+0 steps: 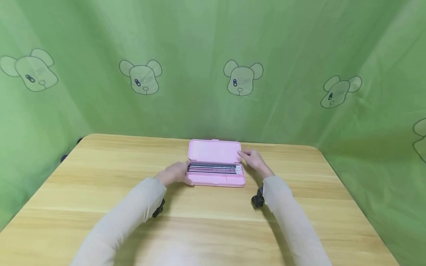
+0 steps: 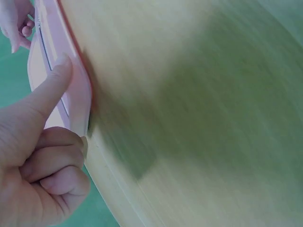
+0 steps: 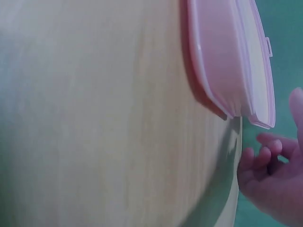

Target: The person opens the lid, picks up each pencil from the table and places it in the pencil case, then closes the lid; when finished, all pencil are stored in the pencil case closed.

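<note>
A pink pencil case (image 1: 205, 179) lies near the table's far edge, its lid (image 1: 214, 150) swung back. Several dark-striped pencils (image 1: 213, 168) lie side by side in its rear compartment, white ends to the right; the front compartments look bare. My left hand (image 1: 174, 173) grips the case's left end. In the left wrist view its thumb (image 2: 54, 85) presses the front part and the other fingers curl at the end. At the lid's right edge is my right hand (image 1: 254, 159), fingers loosely bent; the right wrist view shows a gap between these fingers (image 3: 262, 158) and the lid.
The light wood table (image 1: 206, 229) stretches toward me and to both sides. Behind it and at both sides hangs a green curtain (image 1: 193, 111) with bear-head drawings. Black wrist devices (image 1: 257, 199) sit under both sleeves.
</note>
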{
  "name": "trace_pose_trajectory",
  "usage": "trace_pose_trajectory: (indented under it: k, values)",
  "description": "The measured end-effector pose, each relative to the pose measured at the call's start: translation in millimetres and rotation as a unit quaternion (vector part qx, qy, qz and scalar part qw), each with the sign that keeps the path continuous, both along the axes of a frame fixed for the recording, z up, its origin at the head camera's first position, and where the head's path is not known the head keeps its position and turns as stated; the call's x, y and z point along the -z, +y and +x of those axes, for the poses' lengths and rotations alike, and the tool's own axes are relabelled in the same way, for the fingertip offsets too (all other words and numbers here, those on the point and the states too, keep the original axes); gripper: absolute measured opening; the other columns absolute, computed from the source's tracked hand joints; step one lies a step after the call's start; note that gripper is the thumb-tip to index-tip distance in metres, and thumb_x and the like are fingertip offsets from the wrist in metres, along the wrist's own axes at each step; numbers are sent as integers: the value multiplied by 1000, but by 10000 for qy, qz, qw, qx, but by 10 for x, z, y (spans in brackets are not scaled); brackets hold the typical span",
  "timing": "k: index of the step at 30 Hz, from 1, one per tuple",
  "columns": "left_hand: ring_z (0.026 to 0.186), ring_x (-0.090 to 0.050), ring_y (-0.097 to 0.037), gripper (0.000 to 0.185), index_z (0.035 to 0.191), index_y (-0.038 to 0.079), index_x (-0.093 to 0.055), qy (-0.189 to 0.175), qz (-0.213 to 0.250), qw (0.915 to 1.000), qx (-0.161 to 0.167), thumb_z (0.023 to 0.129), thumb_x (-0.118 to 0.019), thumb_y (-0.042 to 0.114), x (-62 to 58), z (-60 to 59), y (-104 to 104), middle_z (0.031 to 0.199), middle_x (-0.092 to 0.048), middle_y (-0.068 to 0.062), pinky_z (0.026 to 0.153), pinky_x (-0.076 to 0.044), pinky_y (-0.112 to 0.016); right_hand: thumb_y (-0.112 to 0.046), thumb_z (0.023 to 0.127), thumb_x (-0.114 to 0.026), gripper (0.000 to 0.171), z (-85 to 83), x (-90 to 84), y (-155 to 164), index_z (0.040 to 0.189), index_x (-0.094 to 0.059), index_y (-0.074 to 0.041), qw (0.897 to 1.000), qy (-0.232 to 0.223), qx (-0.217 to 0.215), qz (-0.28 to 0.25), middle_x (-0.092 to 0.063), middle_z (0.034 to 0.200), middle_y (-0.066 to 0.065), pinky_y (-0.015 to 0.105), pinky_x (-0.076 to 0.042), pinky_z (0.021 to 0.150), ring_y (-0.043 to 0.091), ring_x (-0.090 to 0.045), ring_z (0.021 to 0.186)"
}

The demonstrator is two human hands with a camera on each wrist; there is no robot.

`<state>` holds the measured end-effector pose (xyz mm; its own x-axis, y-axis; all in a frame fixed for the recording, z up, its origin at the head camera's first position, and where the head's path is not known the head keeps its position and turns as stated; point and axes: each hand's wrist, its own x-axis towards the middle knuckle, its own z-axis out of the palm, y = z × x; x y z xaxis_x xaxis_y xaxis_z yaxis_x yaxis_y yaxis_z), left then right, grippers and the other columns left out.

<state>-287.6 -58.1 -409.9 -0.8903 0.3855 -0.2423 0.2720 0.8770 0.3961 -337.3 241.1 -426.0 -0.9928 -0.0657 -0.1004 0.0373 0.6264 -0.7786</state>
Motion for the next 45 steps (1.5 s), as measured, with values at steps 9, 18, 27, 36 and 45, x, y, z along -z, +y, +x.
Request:
trace_pose_trajectory:
  k: [9,18,27,36,45]
  values:
    - [115,-50,-36,95,140,-1,-29,34,-86,10000,21,68,-78,35,36,59,-34,127,-50,-24,97,-41,-44,-47,96,-33,63,106,-3,45,124,-46,7,9951,-206,245,-936,-36,65,0,30,-38,68,15,-37,61]
    - [113,-51,-37,95,139,-4,-28,49,262,9996,27,67,-80,31,58,57,-88,124,-51,-26,97,-41,-44,-64,88,-32,78,185,-118,12,126,-46,2,9964,-180,297,-775,-50,116,20,43,-41,90,31,-47,105]
    - [67,-56,-18,93,140,1,-30,654,470,9967,-82,69,-77,38,51,-6,-98,90,-64,-16,63,-52,-31,-53,92,-39,70,314,-209,210,132,-38,5,9972,-254,-500,-502,-35,137,27,55,-29,103,43,-32,126]
    - [42,-24,-7,60,141,11,-33,894,1428,9857,-109,93,-43,47,16,-6,-211,48,-27,6,44,-33,-23,-38,90,-53,65,528,-140,372,142,-29,-7,9870,-488,-1522,-186,-46,121,23,53,-35,95,38,-44,112]
    - [67,-54,-20,67,144,13,-27,371,1068,9934,205,90,-51,45,107,51,-259,100,-60,-24,93,-43,-43,-27,81,-66,84,555,-107,335,145,-17,-5,9776,-458,-2051,75,-48,92,11,29,-37,75,20,-42,83]
